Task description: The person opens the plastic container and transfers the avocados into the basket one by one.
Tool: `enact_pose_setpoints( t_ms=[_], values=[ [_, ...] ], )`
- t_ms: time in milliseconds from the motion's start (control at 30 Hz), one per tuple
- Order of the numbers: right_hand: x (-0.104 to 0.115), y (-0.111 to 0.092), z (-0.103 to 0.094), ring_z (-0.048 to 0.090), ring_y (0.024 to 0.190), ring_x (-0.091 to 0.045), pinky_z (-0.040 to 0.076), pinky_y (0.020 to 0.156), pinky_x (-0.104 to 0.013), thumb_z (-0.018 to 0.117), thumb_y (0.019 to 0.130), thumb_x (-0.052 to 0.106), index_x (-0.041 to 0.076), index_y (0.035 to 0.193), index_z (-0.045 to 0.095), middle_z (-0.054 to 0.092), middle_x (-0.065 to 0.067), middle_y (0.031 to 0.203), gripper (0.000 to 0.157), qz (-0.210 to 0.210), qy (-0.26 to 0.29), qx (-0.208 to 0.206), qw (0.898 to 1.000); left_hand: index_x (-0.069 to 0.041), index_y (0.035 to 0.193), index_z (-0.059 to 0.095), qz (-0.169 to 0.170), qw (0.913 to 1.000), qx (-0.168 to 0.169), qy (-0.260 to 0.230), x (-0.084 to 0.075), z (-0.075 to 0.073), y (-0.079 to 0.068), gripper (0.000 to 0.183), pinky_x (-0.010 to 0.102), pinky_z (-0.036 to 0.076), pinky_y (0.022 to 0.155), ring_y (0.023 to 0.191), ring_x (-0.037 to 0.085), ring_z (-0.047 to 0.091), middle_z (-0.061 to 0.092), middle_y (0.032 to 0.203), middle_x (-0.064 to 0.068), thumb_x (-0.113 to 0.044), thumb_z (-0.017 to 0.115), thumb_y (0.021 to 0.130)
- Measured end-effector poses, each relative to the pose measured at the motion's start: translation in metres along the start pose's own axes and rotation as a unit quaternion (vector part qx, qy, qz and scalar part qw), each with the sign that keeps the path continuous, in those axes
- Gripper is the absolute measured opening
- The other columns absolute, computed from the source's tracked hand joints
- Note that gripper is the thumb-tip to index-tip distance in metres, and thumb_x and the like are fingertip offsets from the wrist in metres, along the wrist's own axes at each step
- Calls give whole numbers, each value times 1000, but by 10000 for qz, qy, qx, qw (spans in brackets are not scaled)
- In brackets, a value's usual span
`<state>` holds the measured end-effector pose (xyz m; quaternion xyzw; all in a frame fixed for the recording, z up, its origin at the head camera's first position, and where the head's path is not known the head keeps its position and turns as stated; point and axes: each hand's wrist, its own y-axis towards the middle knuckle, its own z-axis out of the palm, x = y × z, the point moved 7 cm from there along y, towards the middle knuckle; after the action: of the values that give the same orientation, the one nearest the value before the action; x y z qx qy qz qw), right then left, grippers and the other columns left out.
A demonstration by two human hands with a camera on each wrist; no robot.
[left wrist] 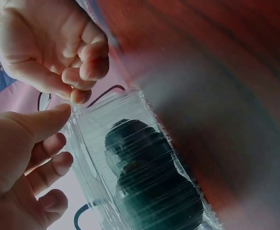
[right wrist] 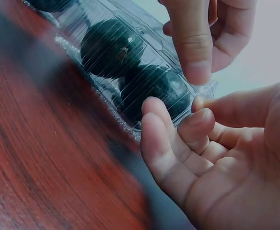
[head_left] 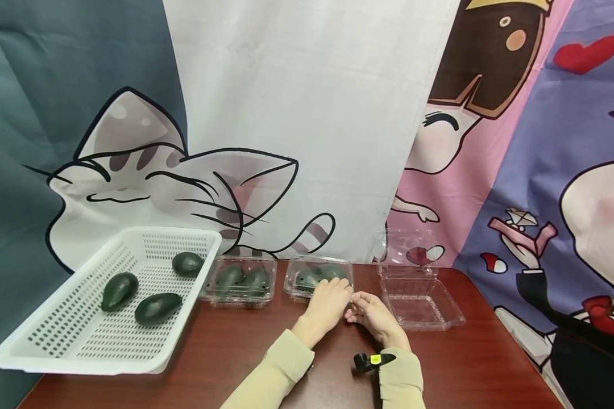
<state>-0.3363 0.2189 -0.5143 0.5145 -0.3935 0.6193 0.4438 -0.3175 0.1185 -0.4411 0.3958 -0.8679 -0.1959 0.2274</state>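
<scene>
A lidded clear plastic clamshell box point(head_left: 295, 279) with two dark green avocados point(left wrist: 159, 196) inside stands at mid-table, in front of both hands. Over its right end, my left hand point(head_left: 328, 304) holds the edge, thumb tip on the rim and other fingers curled. Beside it, my right hand point(head_left: 374, 319) pinches the same corner between thumb and index finger, palm turned up in the right wrist view. Both hands' fingertips meet at this corner.
A white perforated basket point(head_left: 94, 366) at left holds three avocados point(head_left: 158, 308). Another lidded clamshell with avocados point(head_left: 230, 280) stands between basket and hands. An open clamshell point(head_left: 422, 309) without contents stands at right. A printed cloth point(head_left: 307, 113) hangs behind the table point(head_left: 225, 352).
</scene>
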Motion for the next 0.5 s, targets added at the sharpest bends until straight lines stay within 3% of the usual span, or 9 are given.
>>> enact_pose_setpoints(
  t_ms=[267,500],
  values=[
    [-1,0,1,63,74,-16,55,72,-30,39,104,3,7,91,54,62,-8,80,20,-70,444,-45,9990,-18,89,63,-86,9998,12,-194,-2,1,0,19,28,47,52,75,12,57,53,85,-3,-29,76,81],
    [-2,-5,-1,62,71,-15,55,68,-29,37,103,2,6,90,53,62,-6,77,22,31,365,-494,9981,-17,88,61,-16,9998,36,-172,-7,2,2,24,28,45,50,74,12,56,51,84,-2,-32,77,78]
  ],
)
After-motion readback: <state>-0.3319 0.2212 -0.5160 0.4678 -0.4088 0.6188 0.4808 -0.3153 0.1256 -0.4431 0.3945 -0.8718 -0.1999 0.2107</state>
